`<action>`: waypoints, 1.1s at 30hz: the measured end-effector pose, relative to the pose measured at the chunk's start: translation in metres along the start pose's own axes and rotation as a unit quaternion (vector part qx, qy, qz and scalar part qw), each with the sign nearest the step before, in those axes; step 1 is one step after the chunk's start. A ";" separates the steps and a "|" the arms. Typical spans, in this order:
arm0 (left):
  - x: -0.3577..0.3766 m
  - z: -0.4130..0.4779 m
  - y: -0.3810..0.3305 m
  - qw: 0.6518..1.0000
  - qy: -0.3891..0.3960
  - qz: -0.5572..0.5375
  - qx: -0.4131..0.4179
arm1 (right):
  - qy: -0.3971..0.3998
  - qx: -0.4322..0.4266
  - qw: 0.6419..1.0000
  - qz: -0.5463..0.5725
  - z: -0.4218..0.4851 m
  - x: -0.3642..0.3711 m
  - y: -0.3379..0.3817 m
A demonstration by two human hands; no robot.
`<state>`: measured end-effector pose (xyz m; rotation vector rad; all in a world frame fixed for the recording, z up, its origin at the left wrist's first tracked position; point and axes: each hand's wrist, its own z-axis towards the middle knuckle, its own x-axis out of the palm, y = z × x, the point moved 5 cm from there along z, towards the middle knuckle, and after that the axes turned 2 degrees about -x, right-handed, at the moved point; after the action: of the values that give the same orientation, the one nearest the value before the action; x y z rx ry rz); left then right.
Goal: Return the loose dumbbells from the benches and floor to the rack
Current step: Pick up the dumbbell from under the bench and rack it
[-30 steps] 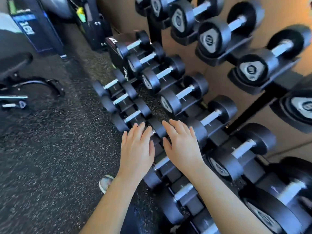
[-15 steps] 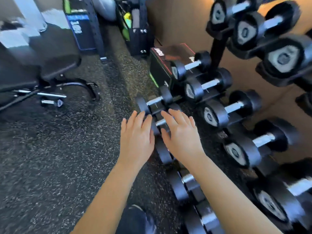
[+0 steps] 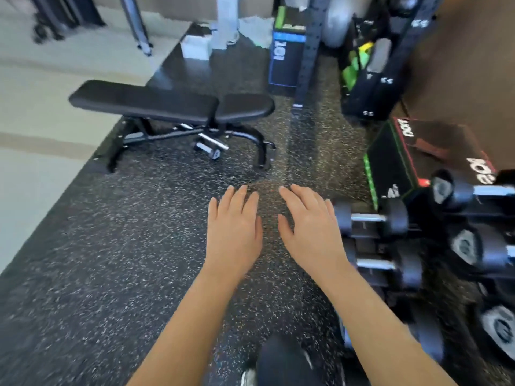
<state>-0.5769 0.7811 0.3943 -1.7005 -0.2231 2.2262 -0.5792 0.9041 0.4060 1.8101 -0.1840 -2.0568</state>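
Note:
My left hand (image 3: 233,227) and my right hand (image 3: 309,227) hover side by side over the speckled rubber floor, fingers straight, holding nothing. The dumbbell rack (image 3: 412,243) stands at the right edge, with black dumbbells (image 3: 367,218) on its low tiers just right of my right hand. A small loose dumbbell (image 3: 207,149) with a chrome handle lies on the floor under the black bench (image 3: 167,103), well ahead of my hands.
A black plyo box (image 3: 401,160) with green and red edges sits beside the rack's far end. Behind it stand a black upright post (image 3: 306,51), a blue-labelled box (image 3: 284,57) and a bag rack with green items. Pale flooring borders the rubber mat at left.
The view has swung left, away from the rack and toward the bench. My hands, earlier over the low rack dumbbells, now hover over bare floor, still empty.

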 end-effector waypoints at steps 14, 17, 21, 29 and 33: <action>0.022 0.179 0.157 0.993 -0.035 0.040 -0.107 | 0.058 -0.107 0.992 0.020 0.243 0.096 0.059; 0.027 0.237 0.183 0.993 -0.040 0.038 -0.108 | 0.058 -0.118 0.991 0.031 0.302 0.109 0.067; 0.032 0.280 0.221 0.990 -0.034 0.044 -0.133 | 0.074 -0.127 0.989 0.026 0.365 0.127 0.079; 0.065 0.349 0.352 0.979 0.010 0.043 -0.200 | 0.111 -0.156 0.981 0.032 0.485 0.212 0.139; 0.086 0.399 0.434 0.978 0.013 0.039 -0.202 | 0.116 -0.166 0.979 0.019 0.547 0.272 0.173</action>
<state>-1.0509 0.4357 0.2880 -1.9663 -0.6522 2.3329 -1.1006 0.5581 0.3010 1.7976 0.1799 -1.7105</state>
